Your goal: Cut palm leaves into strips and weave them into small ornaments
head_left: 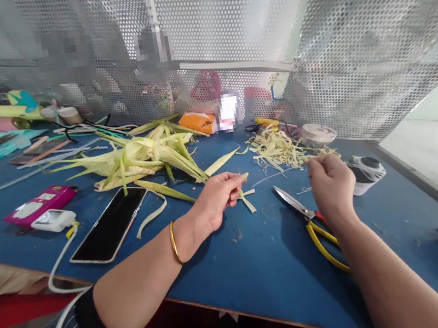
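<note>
Above the table point(236, 272), my left hand point(221, 197) pinches a husk strip point(244, 196); overpulling could tear it. My right hand point(333, 186) is bunched, its contents unclear.

No lettering or numbers legible to me, purple case point(64, 196) at my left, its pale marks point(29, 209) too small to read

husk piece point(246, 201) | pale green | two strip ends splayed | pinched in left fingers point(231, 182)
</note>
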A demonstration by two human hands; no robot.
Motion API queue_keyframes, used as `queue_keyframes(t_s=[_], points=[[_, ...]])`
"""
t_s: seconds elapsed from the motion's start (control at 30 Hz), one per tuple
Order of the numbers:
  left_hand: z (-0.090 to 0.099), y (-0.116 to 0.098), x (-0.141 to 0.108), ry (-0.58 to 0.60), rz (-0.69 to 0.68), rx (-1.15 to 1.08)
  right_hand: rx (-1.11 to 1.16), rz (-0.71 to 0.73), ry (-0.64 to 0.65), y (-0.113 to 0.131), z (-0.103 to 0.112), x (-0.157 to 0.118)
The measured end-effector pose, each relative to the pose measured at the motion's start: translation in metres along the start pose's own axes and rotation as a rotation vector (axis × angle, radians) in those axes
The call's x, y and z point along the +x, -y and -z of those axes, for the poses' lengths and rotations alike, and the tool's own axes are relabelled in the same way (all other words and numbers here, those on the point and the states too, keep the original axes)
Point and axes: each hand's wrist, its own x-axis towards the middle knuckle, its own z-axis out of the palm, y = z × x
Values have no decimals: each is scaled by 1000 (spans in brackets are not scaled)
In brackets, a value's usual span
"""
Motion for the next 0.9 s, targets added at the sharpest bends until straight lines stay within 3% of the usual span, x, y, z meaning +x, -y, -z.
queue_keyframes(t_s=[0.07,0.13,0.2,0.27,0.37,0.43,0.5,0.6,0.7,0.9], points=[[0,-2,0,-21,-1,11,-219,-26,-52,-1,6,7],[1,-4,-1,-26,-5,24,-464,-11,31,-3,10,11],[0,-4,-2,-15,-20,49,-657,92,176,-6,10,10],[-1,-4,-3,0,-51,89,-709,277,196,-7,9,6],[-3,-1,-5,21,-128,168,-458,505,33,4,8,-6],[-5,1,-6,38,-196,232,-178,539,62,17,8,-17],[-5,4,-7,63,-271,310,86,480,224,30,7,-28],[-4,7,-8,92,-373,448,293,322,441,40,0,-42],[-4,8,-8,86,-407,536,385,183,482,40,-6,-47],[-6,8,-7,36,-311,472,457,13,477,43,-4,-44]])
